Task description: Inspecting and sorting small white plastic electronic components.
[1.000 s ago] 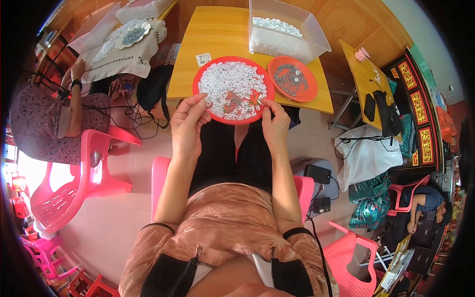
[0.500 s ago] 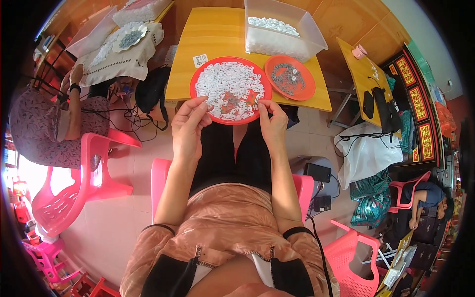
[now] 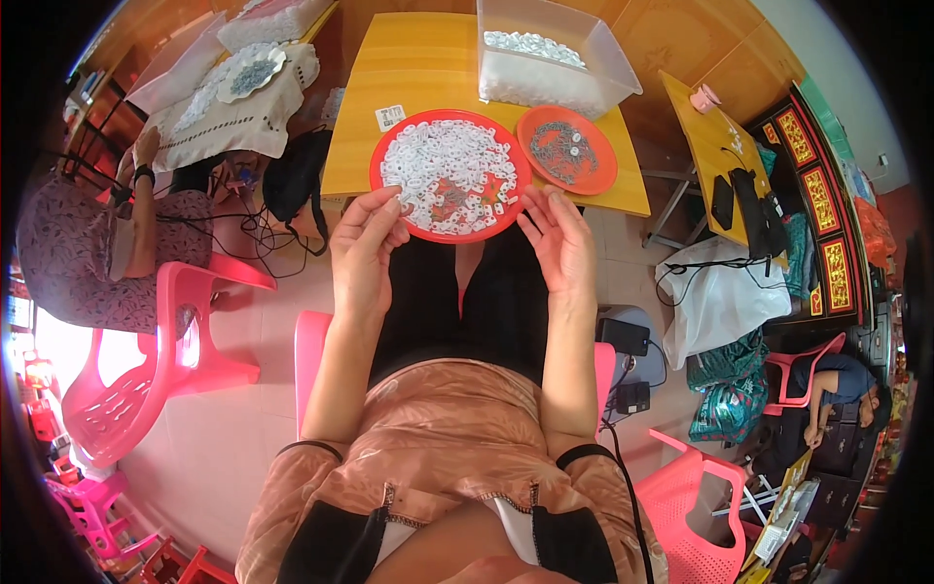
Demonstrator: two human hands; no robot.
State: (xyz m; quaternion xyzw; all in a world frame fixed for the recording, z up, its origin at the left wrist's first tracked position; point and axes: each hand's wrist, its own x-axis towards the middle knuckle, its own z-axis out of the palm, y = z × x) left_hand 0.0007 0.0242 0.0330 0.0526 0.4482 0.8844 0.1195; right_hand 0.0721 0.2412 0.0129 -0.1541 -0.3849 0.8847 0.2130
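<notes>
A round red plate point(image 3: 377, 175) near the table's front edge holds a layer of small white plastic pieces point(image 3: 443, 156), with some of its patterned bottom showing through. At the plate's lower left rim, my left hand point(image 3: 366, 243) has its thumb and forefinger pinched together; whatever lies between them is too small to make out. My right hand point(image 3: 564, 238) is just off the plate's right rim, its fingers apart with nothing visible in them. Right of the plate stands an orange-red dish point(image 3: 605, 165) with small grey metal parts point(image 3: 556, 151) and a couple of white pieces.
Behind the plates, a clear plastic bin point(image 3: 623, 73) full of white pieces stands on the yellow table point(image 3: 394, 68). A small white label point(image 3: 389, 118) lies at left. Another person point(image 3: 88, 243) sits at a cloth-covered table point(image 3: 263, 127). Pink chairs point(image 3: 195, 370) stand around.
My right hand has moved right, off the plate's rim, and its fingers have spread. My left hand stays pinched at the left rim, slightly further left.
</notes>
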